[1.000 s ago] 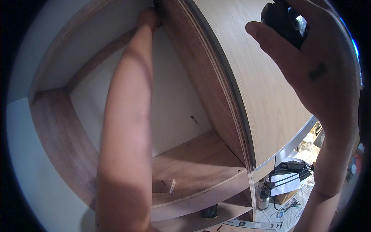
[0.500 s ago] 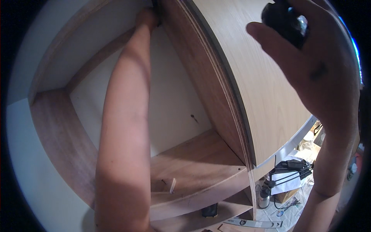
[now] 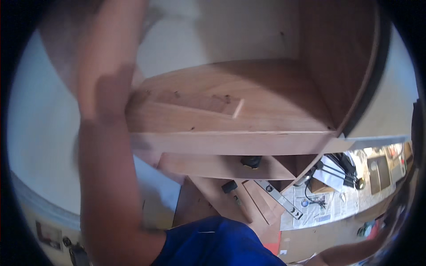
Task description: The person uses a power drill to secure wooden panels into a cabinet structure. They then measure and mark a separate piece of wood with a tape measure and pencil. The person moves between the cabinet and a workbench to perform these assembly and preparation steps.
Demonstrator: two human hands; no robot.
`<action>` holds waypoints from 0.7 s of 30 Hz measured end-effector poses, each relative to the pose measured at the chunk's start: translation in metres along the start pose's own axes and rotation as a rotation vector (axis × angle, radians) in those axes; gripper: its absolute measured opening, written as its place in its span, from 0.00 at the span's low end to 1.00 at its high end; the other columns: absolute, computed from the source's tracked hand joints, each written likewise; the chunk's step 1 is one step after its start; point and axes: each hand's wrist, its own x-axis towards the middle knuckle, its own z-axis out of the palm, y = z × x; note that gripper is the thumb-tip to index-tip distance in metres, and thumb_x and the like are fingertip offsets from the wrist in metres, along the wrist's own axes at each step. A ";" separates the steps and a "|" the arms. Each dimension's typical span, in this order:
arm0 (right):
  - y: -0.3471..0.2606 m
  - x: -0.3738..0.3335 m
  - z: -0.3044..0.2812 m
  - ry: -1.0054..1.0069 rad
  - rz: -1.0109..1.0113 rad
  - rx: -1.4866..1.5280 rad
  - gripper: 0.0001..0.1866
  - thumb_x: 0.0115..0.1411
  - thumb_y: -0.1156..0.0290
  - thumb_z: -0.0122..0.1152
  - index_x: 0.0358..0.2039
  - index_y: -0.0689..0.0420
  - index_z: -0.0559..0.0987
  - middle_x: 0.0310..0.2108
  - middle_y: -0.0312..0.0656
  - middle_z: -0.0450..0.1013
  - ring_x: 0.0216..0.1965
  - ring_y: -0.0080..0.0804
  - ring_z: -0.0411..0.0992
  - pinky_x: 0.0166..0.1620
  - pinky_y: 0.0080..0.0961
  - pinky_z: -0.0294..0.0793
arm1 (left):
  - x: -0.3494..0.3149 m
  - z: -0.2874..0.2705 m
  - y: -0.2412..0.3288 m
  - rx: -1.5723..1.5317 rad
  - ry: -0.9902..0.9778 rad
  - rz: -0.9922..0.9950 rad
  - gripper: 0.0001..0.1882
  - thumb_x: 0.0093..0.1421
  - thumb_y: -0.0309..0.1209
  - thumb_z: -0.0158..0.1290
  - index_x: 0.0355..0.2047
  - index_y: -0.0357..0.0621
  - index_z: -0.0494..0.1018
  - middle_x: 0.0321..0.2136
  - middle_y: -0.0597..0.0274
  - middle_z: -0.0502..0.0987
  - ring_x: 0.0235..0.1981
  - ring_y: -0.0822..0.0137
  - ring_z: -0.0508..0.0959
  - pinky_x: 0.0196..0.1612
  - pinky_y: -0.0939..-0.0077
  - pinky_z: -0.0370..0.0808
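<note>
My left arm (image 3: 106, 177) reaches up along the left side of an open wooden cabinet, and its hand is lost beyond the top edge. On the cabinet's shelf (image 3: 275, 111) lies a short loose wood strip (image 3: 199, 103), with small screws near it. My right arm (image 3: 359, 250) runs from the bottom right toward the dark right rim, where its hand does not show. What either hand holds is therefore hidden.
A lower shelf carries a black-and-yellow object (image 3: 251, 162). Beneath are a dark-headed mallet (image 3: 230, 186) and a spirit level (image 3: 279, 199). At right, newspaper (image 3: 310, 213) covers a counter with a sink (image 3: 378, 175), black tools and a cable.
The view has tilted down, bringing the lower shelves and tools in. Both hands have gone out of the picture; earlier the right hand was raised by a pale panel with a dark, shiny object.
</note>
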 end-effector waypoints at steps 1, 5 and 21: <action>0.005 -0.008 0.007 -0.045 0.039 0.054 0.42 0.64 0.44 0.64 0.67 0.64 0.69 0.34 0.38 0.73 0.22 0.18 0.64 0.23 0.19 0.59 | -0.034 -0.004 0.007 0.023 -0.152 -0.120 0.14 0.73 0.39 0.50 0.38 0.44 0.79 0.27 0.65 0.79 0.29 0.72 0.76 0.38 0.70 0.76; 0.011 -0.024 0.032 -0.189 0.127 0.188 0.42 0.64 0.44 0.63 0.67 0.64 0.69 0.34 0.38 0.73 0.22 0.18 0.63 0.23 0.18 0.59 | -0.158 0.004 -0.072 -0.486 -0.755 -0.305 0.11 0.66 0.32 0.55 0.41 0.38 0.82 0.35 0.56 0.86 0.37 0.68 0.84 0.43 0.68 0.80; -0.055 -0.080 0.069 -0.127 0.160 0.059 0.38 0.62 0.47 0.67 0.60 0.65 0.73 0.52 0.51 0.74 0.50 0.38 0.74 0.53 0.38 0.72 | -0.295 0.016 -0.107 -0.387 -1.004 -0.206 0.12 0.54 0.28 0.68 0.38 0.36 0.84 0.29 0.61 0.85 0.31 0.71 0.80 0.38 0.72 0.77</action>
